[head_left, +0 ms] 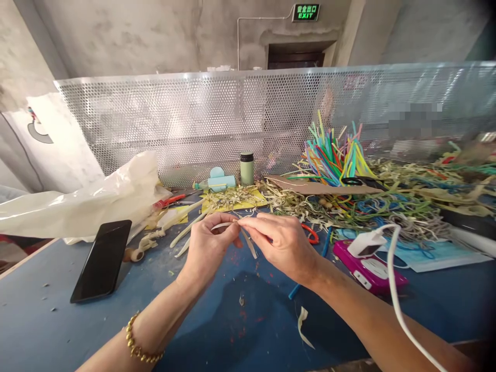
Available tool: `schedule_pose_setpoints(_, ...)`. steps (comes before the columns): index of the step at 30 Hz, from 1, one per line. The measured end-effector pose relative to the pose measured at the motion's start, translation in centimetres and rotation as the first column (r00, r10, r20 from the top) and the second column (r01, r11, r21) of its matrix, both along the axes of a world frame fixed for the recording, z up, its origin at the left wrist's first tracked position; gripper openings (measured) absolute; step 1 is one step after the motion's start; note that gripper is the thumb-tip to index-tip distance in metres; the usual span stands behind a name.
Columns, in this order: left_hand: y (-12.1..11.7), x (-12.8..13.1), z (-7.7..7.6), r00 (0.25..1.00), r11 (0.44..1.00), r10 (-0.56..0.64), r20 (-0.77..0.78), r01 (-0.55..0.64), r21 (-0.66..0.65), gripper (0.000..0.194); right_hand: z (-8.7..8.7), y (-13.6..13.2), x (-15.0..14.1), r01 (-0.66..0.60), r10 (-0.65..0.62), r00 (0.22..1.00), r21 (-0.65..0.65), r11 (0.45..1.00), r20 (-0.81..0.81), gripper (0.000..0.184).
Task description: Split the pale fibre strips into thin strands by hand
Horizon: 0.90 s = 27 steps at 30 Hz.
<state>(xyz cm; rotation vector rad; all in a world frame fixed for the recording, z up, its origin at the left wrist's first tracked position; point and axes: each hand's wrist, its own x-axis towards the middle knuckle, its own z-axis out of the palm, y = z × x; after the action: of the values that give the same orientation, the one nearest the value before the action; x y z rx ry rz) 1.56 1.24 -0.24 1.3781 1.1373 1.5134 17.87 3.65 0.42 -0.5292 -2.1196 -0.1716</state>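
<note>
My left hand and my right hand meet above the middle of the blue table, thumbs and fingertips pinched together. Between them they grip a thin pale strip of dried plant fibre, perhaps husk. One end hangs below the fingertips and another part curves inside my left hand. The exact point where the fingers press on it is hidden. Several longer pale strips lie beside my left hand. A loose curled scrap rests on the table below my right forearm.
A black phone lies at left near a plastic bag. A magenta power socket with a white charger and cable is at right. Behind stand a green bottle, colourful pipe cleaners, tangled cords and a perforated metal screen.
</note>
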Motion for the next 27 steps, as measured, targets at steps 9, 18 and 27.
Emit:
schedule_pose_setpoints(9,-0.2,0.1,0.1,0.995,0.998,0.057,0.082,-0.059,0.011,0.018,-0.1,-0.3,-0.8,-0.047,-0.05,0.971,-0.392,0.919,-0.235,0.012)
schedule_pose_setpoints(18,-0.7,0.6,0.8,0.996,0.989,0.089,-0.03,-0.084,0.118,0.003,0.0,-0.7,-1.3,-0.125,-0.063,0.945,-0.533,0.837,-0.321,0.015)
schedule_pose_setpoints(27,-1.1,0.4,1.2,0.998,1.0,0.007,-0.058,-0.008,-0.016,0.011,0.5,-0.3,-0.6,-0.194,-0.009,0.952,-0.624,0.757,-0.307,0.019)
